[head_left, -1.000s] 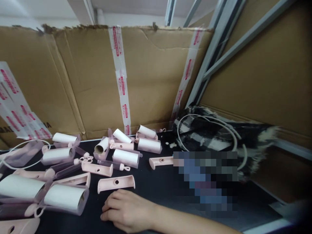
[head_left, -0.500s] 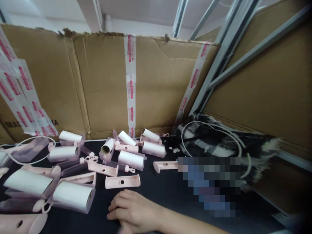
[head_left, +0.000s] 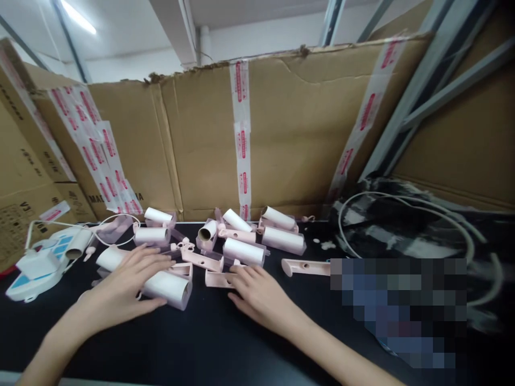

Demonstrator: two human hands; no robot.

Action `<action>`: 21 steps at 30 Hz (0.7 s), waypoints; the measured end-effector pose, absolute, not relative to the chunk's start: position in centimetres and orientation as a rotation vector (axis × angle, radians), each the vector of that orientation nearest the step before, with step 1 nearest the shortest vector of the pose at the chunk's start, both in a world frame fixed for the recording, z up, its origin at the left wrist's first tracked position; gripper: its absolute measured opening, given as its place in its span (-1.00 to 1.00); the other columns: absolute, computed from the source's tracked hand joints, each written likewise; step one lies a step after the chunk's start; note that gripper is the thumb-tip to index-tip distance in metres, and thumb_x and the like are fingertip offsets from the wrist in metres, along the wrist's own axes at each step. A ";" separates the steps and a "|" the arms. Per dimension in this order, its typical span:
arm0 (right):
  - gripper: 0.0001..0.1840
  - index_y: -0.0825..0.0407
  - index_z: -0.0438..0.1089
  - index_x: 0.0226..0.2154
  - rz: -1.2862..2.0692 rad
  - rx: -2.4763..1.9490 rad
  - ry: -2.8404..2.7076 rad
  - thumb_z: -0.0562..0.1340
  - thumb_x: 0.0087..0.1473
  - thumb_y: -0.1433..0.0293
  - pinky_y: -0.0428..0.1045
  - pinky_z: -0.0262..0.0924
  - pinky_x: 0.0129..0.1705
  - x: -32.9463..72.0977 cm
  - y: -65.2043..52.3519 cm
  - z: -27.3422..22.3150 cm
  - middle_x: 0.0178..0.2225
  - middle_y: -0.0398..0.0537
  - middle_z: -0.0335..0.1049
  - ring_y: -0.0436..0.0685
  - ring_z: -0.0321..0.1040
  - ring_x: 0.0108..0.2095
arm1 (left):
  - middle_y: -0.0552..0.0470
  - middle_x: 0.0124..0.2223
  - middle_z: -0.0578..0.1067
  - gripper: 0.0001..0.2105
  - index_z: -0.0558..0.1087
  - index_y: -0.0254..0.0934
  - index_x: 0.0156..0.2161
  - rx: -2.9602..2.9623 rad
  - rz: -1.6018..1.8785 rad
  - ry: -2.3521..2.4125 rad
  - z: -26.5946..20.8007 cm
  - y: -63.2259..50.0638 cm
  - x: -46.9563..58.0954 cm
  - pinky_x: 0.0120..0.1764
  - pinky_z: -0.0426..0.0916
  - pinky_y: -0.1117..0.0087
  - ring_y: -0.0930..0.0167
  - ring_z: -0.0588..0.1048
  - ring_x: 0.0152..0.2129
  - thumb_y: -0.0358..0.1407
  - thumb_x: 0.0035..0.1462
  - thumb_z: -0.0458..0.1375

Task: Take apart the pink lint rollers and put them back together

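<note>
Black tabletop (head_left: 209,343) across the foreground. Left hand (head_left: 120,281) palm down over two white rolls (head_left: 171,287), fingers loosely spread, thumb apart; contact hard to tell. Right hand (head_left: 257,295) across the right end of a pink holder (head_left: 214,279), fingers close together; pinching or merely resting, impossible to tell. Just beyond, more white rolls (head_left: 244,251) in clear cases (head_left: 300,245), jumbled with other pink holders (head_left: 201,260); off to the left, a white-and-blue device (head_left: 36,265). Behind, cardboard (head_left: 289,134) with printed tape (head_left: 240,139), then a ceiling light (head_left: 78,16).
</note>
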State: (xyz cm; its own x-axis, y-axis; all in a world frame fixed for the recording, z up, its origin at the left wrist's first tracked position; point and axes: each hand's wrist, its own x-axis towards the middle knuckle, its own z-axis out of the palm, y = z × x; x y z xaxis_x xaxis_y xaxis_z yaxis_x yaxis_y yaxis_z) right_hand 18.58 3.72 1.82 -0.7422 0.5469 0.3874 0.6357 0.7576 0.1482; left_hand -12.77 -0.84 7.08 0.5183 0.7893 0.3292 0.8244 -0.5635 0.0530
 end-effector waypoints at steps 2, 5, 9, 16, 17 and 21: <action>-0.68 0.13 0.34 -0.15 -0.414 -1.057 -2.678 0.24 0.00 0.36 0.08 0.18 -0.22 19.2 4.0 2.3 -0.21 0.11 0.38 0.23 0.33 -0.24 | -0.04 0.09 0.36 -0.43 0.27 -0.13 0.09 -2.614 -0.353 -1.460 6.1 0.8 -12.2 0.14 -0.12 -0.06 0.08 0.12 0.12 -0.17 -0.08 0.23; -0.81 0.10 0.39 -0.26 -0.341 -1.125 -2.808 0.23 -0.02 0.43 0.04 0.16 -0.21 20.1 3.9 3.3 -0.25 0.06 0.40 0.20 0.35 -0.26 | -0.03 0.05 0.39 -0.47 0.29 -0.14 0.06 -2.641 -0.231 -1.504 4.7 1.2 -11.3 0.15 -0.18 -0.06 0.11 0.14 0.10 -0.24 -0.09 0.22; -0.88 0.11 0.43 -0.40 -0.075 -1.284 -2.912 0.17 -0.01 0.49 0.03 0.13 -0.23 21.5 3.3 4.8 -0.28 0.06 0.40 0.19 0.37 -0.31 | -0.02 0.01 0.40 -0.47 0.27 -0.13 0.07 -2.745 -0.241 -1.488 3.9 0.6 -9.7 0.12 -0.04 0.04 0.19 0.27 0.01 -0.26 -0.08 0.21; -0.91 0.12 0.44 -0.47 0.156 -1.459 -2.879 0.20 -0.08 0.46 0.02 0.11 -0.21 23.4 3.8 5.8 -0.35 0.02 0.38 0.14 0.35 -0.39 | -0.12 0.03 0.37 -0.53 0.31 -0.19 0.03 -2.669 -0.297 -1.468 2.4 3.9 -8.2 0.03 0.13 0.09 0.12 0.27 0.00 -0.16 -0.03 0.18; -0.91 0.11 0.43 -0.47 0.182 -1.448 -2.880 0.21 -0.08 0.44 0.00 0.11 -0.23 23.3 3.9 5.8 -0.34 0.01 0.38 0.14 0.35 -0.38 | -0.13 0.04 0.36 -0.52 0.31 -0.20 0.04 -2.645 -0.291 -1.477 2.2 4.5 -8.3 0.03 0.13 0.08 0.12 0.26 0.01 -0.15 -0.02 0.16; -0.89 0.09 0.41 -0.49 0.272 -1.389 -2.885 0.24 -0.10 0.38 -0.07 0.10 -0.32 22.8 3.8 5.5 -0.29 -0.01 0.35 0.13 0.32 -0.32 | -0.22 0.13 0.25 -0.34 0.19 -0.27 0.13 -2.558 -0.318 -1.482 2.2 5.4 -8.1 0.06 0.07 0.04 0.06 0.19 0.06 -0.09 -0.10 0.18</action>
State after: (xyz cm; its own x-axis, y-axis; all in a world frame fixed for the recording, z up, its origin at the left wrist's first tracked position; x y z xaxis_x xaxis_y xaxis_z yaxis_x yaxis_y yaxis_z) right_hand 22.78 3.85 5.52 -0.6241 0.7691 -0.1379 0.7813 0.6124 -0.1206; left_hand -8.12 5.43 2.22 0.4838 0.8337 0.2661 0.8696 -0.4923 -0.0386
